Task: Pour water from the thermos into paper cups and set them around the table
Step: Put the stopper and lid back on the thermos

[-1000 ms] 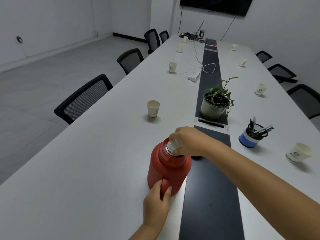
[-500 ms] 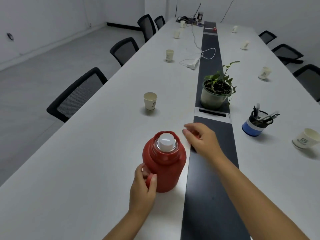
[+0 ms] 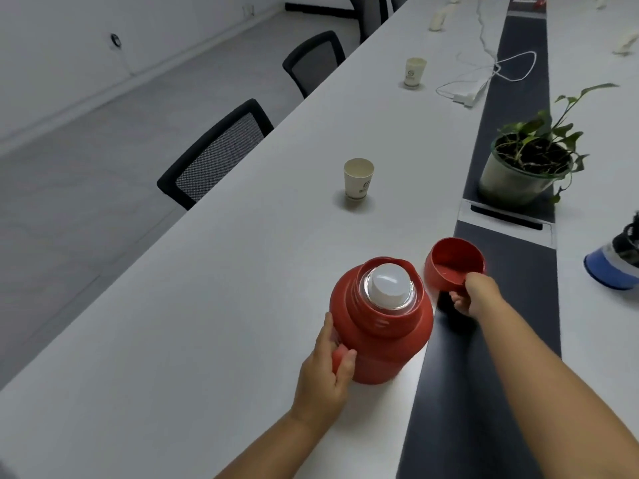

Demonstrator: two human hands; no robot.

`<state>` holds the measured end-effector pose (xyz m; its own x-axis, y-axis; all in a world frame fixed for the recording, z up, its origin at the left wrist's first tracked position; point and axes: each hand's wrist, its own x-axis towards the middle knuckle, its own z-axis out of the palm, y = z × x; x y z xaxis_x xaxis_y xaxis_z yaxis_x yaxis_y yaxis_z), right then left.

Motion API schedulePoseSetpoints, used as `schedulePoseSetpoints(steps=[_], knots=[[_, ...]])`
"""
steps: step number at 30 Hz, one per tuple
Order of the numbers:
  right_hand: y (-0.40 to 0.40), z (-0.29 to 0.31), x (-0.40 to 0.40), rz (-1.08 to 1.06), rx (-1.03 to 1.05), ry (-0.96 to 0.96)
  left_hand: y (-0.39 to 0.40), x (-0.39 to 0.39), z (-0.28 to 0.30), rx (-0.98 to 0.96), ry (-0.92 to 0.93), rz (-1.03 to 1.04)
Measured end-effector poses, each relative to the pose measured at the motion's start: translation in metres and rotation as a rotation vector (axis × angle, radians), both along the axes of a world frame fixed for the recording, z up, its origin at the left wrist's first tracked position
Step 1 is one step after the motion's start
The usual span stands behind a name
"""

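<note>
Left hand (image 3: 325,378) grips the thermos (image 3: 380,323) handle on the white table (image 3: 207,305), right hand (image 3: 475,295) holds the red cap (image 3: 453,262) upside-down beside it; w/ stopper (image 3: 389,286) in, I'd seat cap square & twist snug.

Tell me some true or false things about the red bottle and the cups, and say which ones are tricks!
1. The left hand grips the handle of the red thermos. True.
2. The white stopper is out of the thermos. False: it sits in the mouth.
3. The right hand holds the red cap with its open side up. True.
4. The nearest paper cup lies on its side. False: it stands upright on the white table.
5. The potted plant stands on the floor. False: it stands on the table's dark middle strip.
</note>
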<state>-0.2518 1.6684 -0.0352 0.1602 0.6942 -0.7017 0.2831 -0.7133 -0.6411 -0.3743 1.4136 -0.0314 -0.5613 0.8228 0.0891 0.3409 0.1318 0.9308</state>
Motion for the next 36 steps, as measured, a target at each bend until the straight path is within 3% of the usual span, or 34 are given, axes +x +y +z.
schedulePoseSetpoints(steps=[4,10,14,18,24,30,33,36], knots=[[-0.026,0.021,-0.001,0.079,0.161,0.137,0.001,-0.002,0.000,0.003,0.024,-0.019],[-0.084,0.085,0.009,0.402,0.596,0.131,-0.001,-0.001,0.019,-0.004,0.052,0.011],[-0.110,0.107,0.000,0.531,0.902,0.041,0.009,-0.011,0.058,0.073,0.084,0.078],[-0.124,0.105,-0.003,0.716,1.061,-0.095,0.039,-0.023,0.104,0.058,0.031,-0.116],[-0.126,0.099,0.012,1.105,0.942,-0.213,0.055,-0.030,0.109,-0.099,0.075,-0.301],[-0.125,0.122,0.019,1.134,0.884,-0.093,0.035,-0.034,0.097,-0.080,-0.014,-0.385],[-0.119,0.142,0.009,1.240,0.862,-0.105,0.016,-0.038,0.089,-0.080,0.020,-0.371],[-0.111,0.156,-0.014,1.450,0.793,-0.267,-0.003,-0.041,0.066,-0.135,0.019,-0.230]])
